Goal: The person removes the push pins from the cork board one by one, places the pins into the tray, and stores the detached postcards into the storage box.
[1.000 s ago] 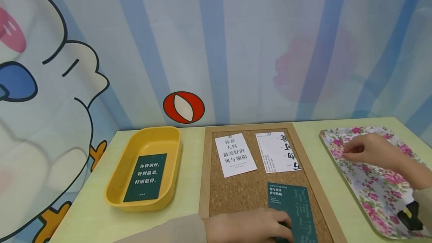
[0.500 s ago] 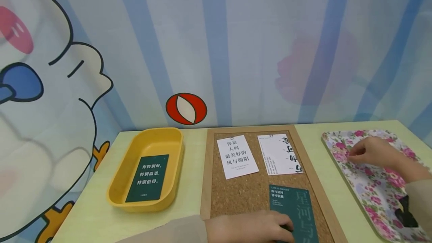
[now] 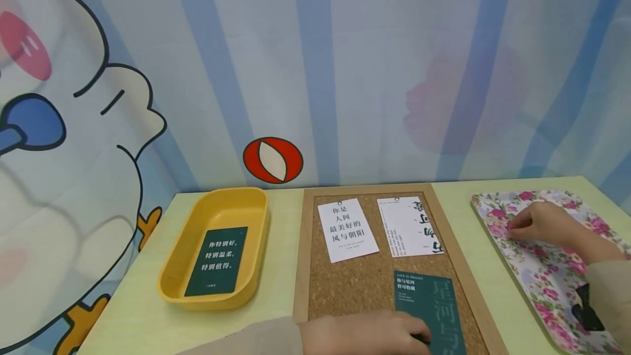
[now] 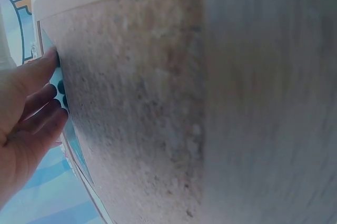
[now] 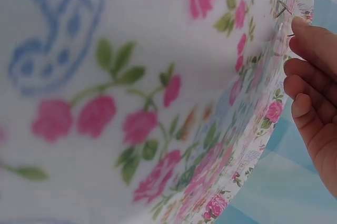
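Note:
My left hand (image 3: pixel 370 333) rests on a dark green printed card (image 3: pixel 434 311) that lies on the corkboard (image 3: pixel 345 289). In the left wrist view, the fingers (image 4: pixel 45 108) lie fairly straight, with their tips touching the card (image 4: pixel 79 153). My right hand (image 3: pixel 544 229) is low over the floral tray (image 3: pixel 552 289), thumb and fingertips close together. In the right wrist view, a small metal thumbtack (image 5: pixel 283 9) lies just beyond the fingertips. A thin dark bit shows beside the fingers; whether they pinch it, I cannot tell.
Two white printed cards, the left card (image 3: pixel 348 230) and the right card (image 3: pixel 409 228), hang pinned at the board's top. A yellow tray (image 3: pixel 170 284) holding another green card (image 3: pixel 217 262) stands at left. Behind the table (image 3: pixel 276 267) is a striped cloth backdrop (image 3: pixel 374 70).
The view has shifted slightly. My right hand has settled a little lower over the floral tray, and its sleeve covers more of the tray. The left hand stays on the green card.

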A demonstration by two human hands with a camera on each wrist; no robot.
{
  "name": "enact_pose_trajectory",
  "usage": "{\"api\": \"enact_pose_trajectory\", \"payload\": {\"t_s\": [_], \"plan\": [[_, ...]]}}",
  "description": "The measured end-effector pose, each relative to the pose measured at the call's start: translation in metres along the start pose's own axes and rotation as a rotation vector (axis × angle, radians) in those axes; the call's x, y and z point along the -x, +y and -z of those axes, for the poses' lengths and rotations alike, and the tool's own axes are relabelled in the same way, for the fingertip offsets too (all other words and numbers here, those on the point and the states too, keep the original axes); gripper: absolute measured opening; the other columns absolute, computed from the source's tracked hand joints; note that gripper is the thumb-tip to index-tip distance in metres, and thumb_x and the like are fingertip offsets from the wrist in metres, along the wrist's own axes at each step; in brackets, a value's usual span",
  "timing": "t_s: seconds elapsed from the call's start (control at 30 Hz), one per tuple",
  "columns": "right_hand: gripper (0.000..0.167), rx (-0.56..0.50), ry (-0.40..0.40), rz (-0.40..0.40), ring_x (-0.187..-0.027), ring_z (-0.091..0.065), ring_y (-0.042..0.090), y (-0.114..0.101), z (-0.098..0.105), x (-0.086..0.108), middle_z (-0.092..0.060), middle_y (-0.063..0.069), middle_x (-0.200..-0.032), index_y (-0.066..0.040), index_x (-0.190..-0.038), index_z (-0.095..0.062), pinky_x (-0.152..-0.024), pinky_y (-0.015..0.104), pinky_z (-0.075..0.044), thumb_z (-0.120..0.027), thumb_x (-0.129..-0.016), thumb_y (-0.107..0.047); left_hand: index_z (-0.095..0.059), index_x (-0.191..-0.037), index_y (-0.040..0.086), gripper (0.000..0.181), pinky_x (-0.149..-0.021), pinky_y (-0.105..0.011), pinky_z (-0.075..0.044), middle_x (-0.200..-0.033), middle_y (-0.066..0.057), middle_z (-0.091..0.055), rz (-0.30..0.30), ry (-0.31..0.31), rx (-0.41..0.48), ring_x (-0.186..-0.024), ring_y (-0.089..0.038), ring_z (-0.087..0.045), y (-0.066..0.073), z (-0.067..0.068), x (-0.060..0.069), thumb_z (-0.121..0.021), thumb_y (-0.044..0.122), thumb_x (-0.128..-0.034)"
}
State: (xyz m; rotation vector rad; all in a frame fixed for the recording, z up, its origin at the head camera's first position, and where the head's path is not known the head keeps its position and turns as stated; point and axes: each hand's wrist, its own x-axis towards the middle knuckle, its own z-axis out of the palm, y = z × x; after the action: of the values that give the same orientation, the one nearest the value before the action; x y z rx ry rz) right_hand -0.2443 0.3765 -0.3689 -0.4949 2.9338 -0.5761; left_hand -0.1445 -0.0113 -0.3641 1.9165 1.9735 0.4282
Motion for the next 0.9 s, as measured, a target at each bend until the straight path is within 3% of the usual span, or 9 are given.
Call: {"api": "enact_pose_trajectory", "payload": {"t_s": [0.23, 0.53, 0.73, 0.9], "plan": [[0.016, 0.002, -0.007, -0.016, -0.061, -0.058, 0.008, -0.001, 0.000, 0.000, -0.067, -0.001, -0.076, -0.002, -0.088, -0.073, -0.055, 0.025, -0.048, -0.069, -0.083, -0.017, -0.063, -0.116, 0.007, 0.028, -0.091, -0.008, -0.033, -0.123, -0.009, -0.055, -0.051, 0.031, -0.013, -0.107, -0.002, -0.049, 0.001, -0.001, 0.002, -0.060, 0.018, -0.0912], [0.016, -0.001, -0.011, -0.028, -0.059, -0.055, 0.008, 0.002, -0.005, -0.001, -0.067, -0.002, -0.075, -0.005, -0.087, -0.073, -0.053, 0.026, -0.047, -0.069, -0.083, -0.019, -0.062, -0.118, 0.005, 0.028, -0.093, -0.008, -0.032, -0.125, -0.011, -0.053, -0.070, 0.035, -0.009, -0.110, -0.003, -0.048, 0.001, -0.001, 0.004, -0.059, 0.016, -0.0918], [0.016, -0.005, -0.005, -0.023, -0.059, -0.055, 0.008, 0.004, -0.005, -0.001, -0.067, -0.002, -0.076, -0.006, -0.086, -0.073, -0.053, 0.027, -0.046, -0.070, -0.082, -0.021, -0.062, -0.118, 0.007, 0.027, -0.095, -0.008, -0.030, -0.128, -0.008, -0.052, -0.027, 0.057, 0.027, -0.115, 0.000, -0.045, 0.001, 0.006, 0.011, -0.057, 0.017, -0.0932], [0.014, -0.008, 0.005, -0.028, -0.058, -0.055, 0.008, 0.001, -0.005, -0.002, -0.066, -0.004, -0.075, -0.007, -0.087, -0.073, -0.052, 0.026, -0.046, -0.069, -0.083, -0.019, -0.061, -0.120, 0.008, 0.027, -0.091, -0.006, -0.032, -0.124, -0.005, -0.054, 0.016, 0.091, -0.012, -0.111, 0.000, -0.048, 0.001, 0.011, 0.018, -0.057, 0.012, -0.0928]]}}
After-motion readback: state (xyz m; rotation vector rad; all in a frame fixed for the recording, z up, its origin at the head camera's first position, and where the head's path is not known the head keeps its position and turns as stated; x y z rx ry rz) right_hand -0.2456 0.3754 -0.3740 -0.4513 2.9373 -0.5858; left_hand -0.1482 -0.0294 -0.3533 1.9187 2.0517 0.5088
